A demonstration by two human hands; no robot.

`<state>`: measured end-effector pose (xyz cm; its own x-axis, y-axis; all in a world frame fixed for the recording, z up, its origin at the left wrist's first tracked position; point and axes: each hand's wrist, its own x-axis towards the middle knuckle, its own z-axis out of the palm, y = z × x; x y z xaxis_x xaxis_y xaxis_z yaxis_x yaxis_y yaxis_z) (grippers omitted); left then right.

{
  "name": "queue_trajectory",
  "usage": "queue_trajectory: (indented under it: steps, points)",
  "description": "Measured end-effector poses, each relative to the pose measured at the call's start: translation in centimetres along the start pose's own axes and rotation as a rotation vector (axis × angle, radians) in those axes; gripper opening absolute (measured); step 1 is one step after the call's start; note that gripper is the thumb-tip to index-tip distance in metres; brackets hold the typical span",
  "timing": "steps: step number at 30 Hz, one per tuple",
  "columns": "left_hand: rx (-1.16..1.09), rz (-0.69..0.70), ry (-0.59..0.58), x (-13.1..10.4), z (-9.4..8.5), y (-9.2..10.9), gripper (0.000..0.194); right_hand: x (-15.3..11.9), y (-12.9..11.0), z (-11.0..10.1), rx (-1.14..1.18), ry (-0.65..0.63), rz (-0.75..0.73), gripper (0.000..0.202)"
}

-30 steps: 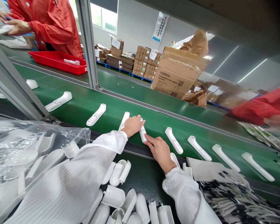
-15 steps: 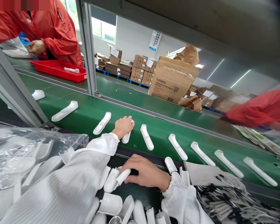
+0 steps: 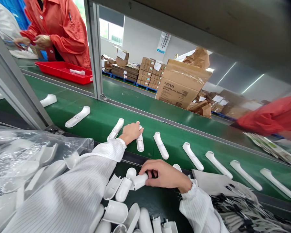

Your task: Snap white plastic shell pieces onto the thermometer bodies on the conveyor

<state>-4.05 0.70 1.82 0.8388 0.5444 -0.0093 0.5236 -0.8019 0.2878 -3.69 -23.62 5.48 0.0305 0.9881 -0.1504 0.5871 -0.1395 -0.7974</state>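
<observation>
On the green belt, my left hand [image 3: 131,132] is at a white thermometer-shaped housing [image 3: 140,142], which shows just right of its fingers; its fingertips are partly hidden, so its grip is unclear. Lower down, my right hand [image 3: 161,174] pinches a short white cover [image 3: 140,181] between thumb and fingers, above the dark surface. Beside that cover lie more loose white covers [image 3: 123,190], some with the hollow side up. Other white housings lie spaced along the belt, one left of my left hand [image 3: 115,128] and one to its right [image 3: 161,145].
A clear bag of white parts [image 3: 41,161] fills the lower left. Grey pouches and cords [image 3: 235,200] lie lower right. Metal posts [image 3: 93,48] rise at the left. Beyond the belt are a red tray [image 3: 63,72], a carton [image 3: 181,84] and people in red.
The housings on the belt have shifted right. My right hand has moved right and slightly up with a cover in its fingers. My left hand has moved slightly right.
</observation>
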Motion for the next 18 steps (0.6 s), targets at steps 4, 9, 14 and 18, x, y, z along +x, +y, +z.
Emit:
queue_trajectory:
  steps: [4,9,14,18]
  points:
    - [-0.014,0.012,0.002,-0.3,0.0,0.2,0.04,0.1,-0.1,0.5,-0.078,-0.037,0.016,0.044]
    - [-0.032,0.026,-0.017,-0.6,0.2,0.6,0.041,0.6,-0.1,1.5,-0.21,-0.01,-0.063,0.027]
    - [-0.034,0.044,0.015,-0.7,0.8,1.1,0.042,0.2,0.9,-0.1,0.073,0.112,0.055,0.021]
    - [-0.031,0.065,0.02,-0.8,1.5,1.6,0.041,1.3,3.3,-0.5,0.428,0.369,0.156,0.032]
